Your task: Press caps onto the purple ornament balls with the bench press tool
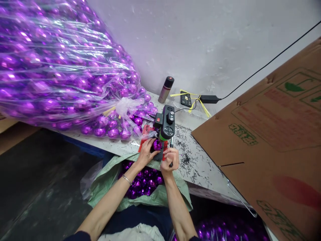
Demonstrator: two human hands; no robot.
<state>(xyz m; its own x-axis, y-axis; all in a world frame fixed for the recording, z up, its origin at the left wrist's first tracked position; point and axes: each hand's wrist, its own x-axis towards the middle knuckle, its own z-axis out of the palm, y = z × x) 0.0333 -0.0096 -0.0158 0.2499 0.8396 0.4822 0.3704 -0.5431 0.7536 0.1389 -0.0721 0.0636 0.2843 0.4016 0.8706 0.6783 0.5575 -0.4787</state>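
Observation:
A small black bench drill press [168, 122] stands on the white table over a red base plate [143, 142]. Under its head, my left hand [146, 153] is closed around the side of a shiny purple faceted ball [157, 145]. My right hand [170, 159] wraps round the machine's lever handle [171, 164], just right of the ball. The drill tip is hidden behind the machine's head. Below my hands, an open green woven sack [105, 182] holds many more purple balls [146, 182].
A huge clear plastic bag [122, 105] of purple balls fills the left. Dark shavings [187, 155] litter the table. Behind stand a spray can [166, 89], a phone-like black item [186, 98] and a power adapter [210, 99]. A large cardboard box [265, 134] blocks the right.

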